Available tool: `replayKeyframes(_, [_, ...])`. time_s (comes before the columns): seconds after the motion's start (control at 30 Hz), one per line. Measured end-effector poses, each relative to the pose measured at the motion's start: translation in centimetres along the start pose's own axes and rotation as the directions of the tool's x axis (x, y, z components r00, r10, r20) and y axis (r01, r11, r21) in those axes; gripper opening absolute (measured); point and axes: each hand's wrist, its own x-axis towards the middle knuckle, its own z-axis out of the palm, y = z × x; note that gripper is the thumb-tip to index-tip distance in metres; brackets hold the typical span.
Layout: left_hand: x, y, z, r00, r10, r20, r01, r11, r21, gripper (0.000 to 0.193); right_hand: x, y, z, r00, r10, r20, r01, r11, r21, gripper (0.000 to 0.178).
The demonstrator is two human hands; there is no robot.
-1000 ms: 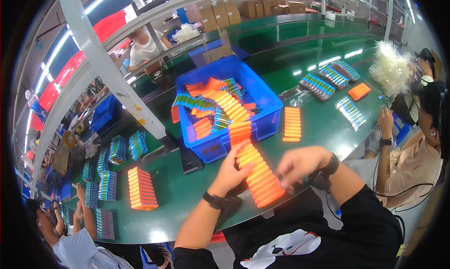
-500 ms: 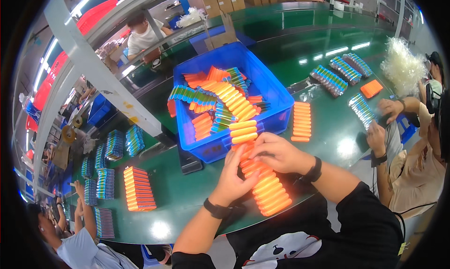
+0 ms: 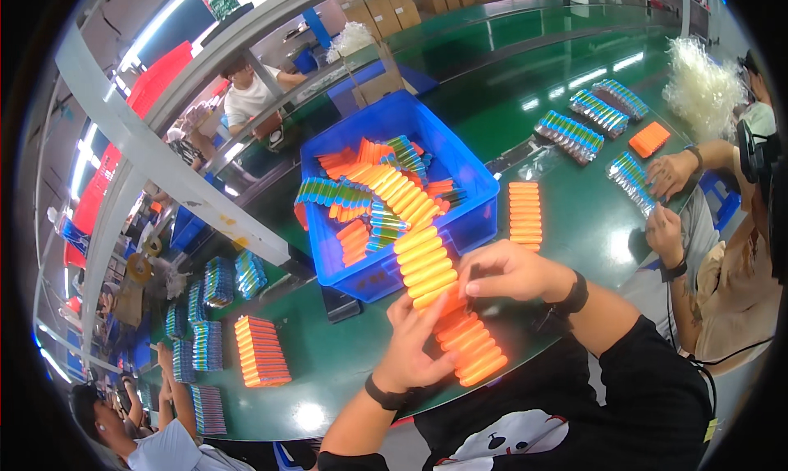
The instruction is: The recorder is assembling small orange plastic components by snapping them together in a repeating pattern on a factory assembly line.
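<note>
A long strip of joined orange tube-shaped pieces (image 3: 426, 267) runs from the blue bin's front rim down toward me, bending under my hands. My left hand (image 3: 417, 344) grips the strip's left edge, its thumb along the lower section. From the right, my right hand (image 3: 510, 271) pinches the strip where it folds, fingers bent against the thumb; its fingertips are partly hidden. The strip's lower end (image 3: 471, 352) hangs near the table's front edge. In the blue bin (image 3: 480, 216) lie several more strips, orange ones and blue-green ones (image 3: 336, 193), loosely heaped.
Right of the bin lies a short orange strip (image 3: 525, 216). On the left stands an orange stack (image 3: 261, 352) beside several blue-green bundles (image 3: 207, 345). A co-worker's hands (image 3: 669, 175) handle a bundle at right, near clear plastic bags (image 3: 702, 89). A metal post (image 3: 176, 179) rises left.
My right hand has moved slightly right and the strip folds more sharply between my hands. More of its upper section shows above my left hand. The whole view has shifted slightly.
</note>
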Motion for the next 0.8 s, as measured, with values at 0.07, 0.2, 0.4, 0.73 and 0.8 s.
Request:
replayKeyframes(0.07, [0.2, 0.3, -0.1, 0.999, 0.010, 0.040, -0.010, 1.000, 0.009, 0.085, -0.2, -1.3, -0.1, 0.996, -0.027, 0.083, 0.049, 0.957, -0.287, 0.019])
replayKeyframes(0.2, [0.0, -0.4, 0.2, 0.998, -0.014, 0.054, 0.020, 0.994, -0.111, 0.089, -0.5, -2.9, 0.9, 0.936, 0.317, 0.153, -0.279, 0.934, -0.224, 0.018])
replayKeyframes(0.4, [3.1, -0.4, -0.2, 0.950, -0.307, 0.054, 0.244, 0.624, -0.743, 0.077, -0.7, -0.9, 0.7, 0.701, 0.315, 0.640, -0.324, 0.940, -0.108, 0.021])
replayKeyframes(0.73, [1.2, -2.8, 2.0, 0.916, -0.400, -0.034, 0.356, 0.848, -0.392, 0.073, -0.1, 0.1, 0.0, 0.621, 0.400, 0.674, -0.427, 0.894, -0.137, 0.023])
replayKeyframes(0.8, [1.1, -2.7, 2.1, 0.897, -0.442, -0.004, 0.390, 0.796, -0.464, 0.072, 0.3, -0.6, -0.9, 0.518, 0.506, 0.689, -0.472, 0.841, -0.264, 0.023])
